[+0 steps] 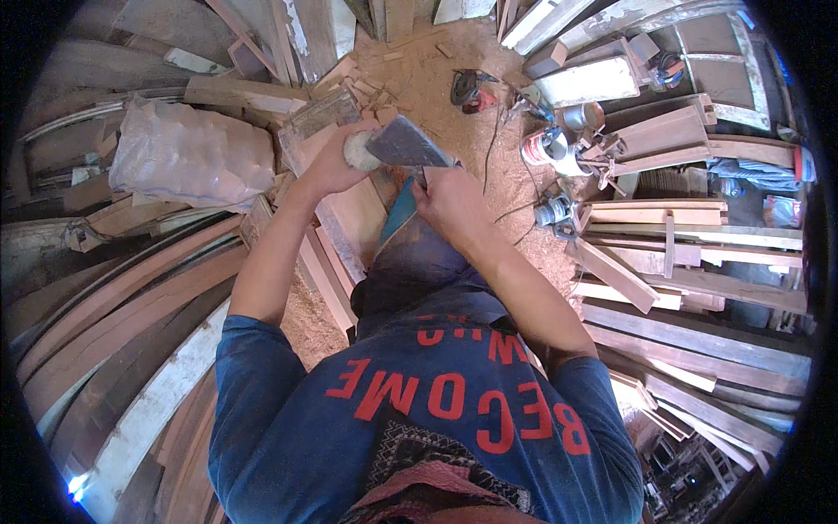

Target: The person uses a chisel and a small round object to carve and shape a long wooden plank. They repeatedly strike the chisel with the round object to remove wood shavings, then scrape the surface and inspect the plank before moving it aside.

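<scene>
From my remote station, I identify a woodworking workshop. Indicators: boards (pixel 698 341) stacked from three to four o'clock; long planks (pixel 144 299) at nine; loose sawdust (pixel 515 162) underfoot at one; a cord (pixel 497 131) running across it; tins (pixel 583 117) at two; offcuts (pixel 367 92) scattered between eleven and twelve.

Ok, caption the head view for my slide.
Left hand holding a whitish lump, right hand gripping a flat gray piece, amid boards.
</scene>
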Demonstrator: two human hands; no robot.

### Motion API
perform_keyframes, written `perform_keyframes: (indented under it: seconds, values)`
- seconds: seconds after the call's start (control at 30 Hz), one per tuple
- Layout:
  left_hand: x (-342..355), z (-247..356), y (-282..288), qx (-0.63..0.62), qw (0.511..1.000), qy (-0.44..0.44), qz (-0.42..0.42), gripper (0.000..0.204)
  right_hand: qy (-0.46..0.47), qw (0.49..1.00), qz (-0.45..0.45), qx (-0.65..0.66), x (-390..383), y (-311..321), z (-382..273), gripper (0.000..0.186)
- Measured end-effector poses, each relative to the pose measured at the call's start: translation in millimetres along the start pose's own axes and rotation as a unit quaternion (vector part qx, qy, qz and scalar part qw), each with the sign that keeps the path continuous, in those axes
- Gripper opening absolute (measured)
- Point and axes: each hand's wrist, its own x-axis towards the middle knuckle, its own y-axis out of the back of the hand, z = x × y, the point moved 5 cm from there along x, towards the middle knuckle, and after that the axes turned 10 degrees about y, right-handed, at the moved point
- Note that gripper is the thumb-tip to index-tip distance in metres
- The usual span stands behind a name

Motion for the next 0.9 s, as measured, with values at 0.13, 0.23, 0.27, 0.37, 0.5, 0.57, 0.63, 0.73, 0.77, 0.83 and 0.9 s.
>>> perform_keyframes:
  seconds: [0.13,0.23,0.27,0.37,0.5,0.57,0.63,0.73,0.77,0.83,0.9]
  values:
    - [23.7,-33.9,38.5,-0.099,0.990,0.076,0.062,0.037,-0.017,0.999,-0.011,0.027,-3.0,12.1,3.3,0.026]
    - [35.2,-23.3,50.7,-0.130,0.983,0.101,0.085,0.031,-0.032,0.999,0.007,0.033,-4.9,29.1,-3.2,0.022]
    - [37.4,-13.9,50.1,-0.116,0.986,0.088,0.086,0.029,-0.038,0.998,0.018,0.040,-6.7,29.4,0.3,0.023]
    - [41.3,-8.4,28.9,-0.024,0.997,0.073,0.002,0.031,-0.051,0.996,0.035,0.062,-8.5,28.2,8.8,0.028]
    - [32.4,-8.9,17.8,0.003,0.998,0.060,-0.018,0.032,-0.015,0.996,0.052,0.077,-9.7,29.9,7.5,0.026]
    - [27.6,-1.4,14.5,0.015,0.998,0.055,-0.027,0.033,0.013,0.994,0.071,0.081,-6.3,29.8,5.5,0.025]
    - [16.1,-0.2,3.4,0.008,1.000,0.030,-0.002,0.034,0.026,0.993,0.070,0.088,-3.2,24.1,6.2,0.024]
    - [16.4,-15.5,-12.6,0.008,0.999,0.003,-0.048,0.037,0.008,0.997,-0.071,-0.021,5.0,-14.4,22.2,0.023]
    - [17.9,-24.6,-14.1,0.013,0.997,-0.003,-0.070,0.039,0.003,0.997,-0.070,-0.021,6.2,-10.5,22.6,0.023]
    - [20.8,-52.5,-2.8,0.033,0.993,0.019,0.114,0.035,-0.004,0.997,-0.070,-0.019,4.9,-1.8,25.6,0.023]
    - [18.5,-85.4,35.7,0.021,0.939,0.062,0.338,0.030,-0.013,0.999,-0.051,-0.010,-11.7,6.8,40.4,0.026]
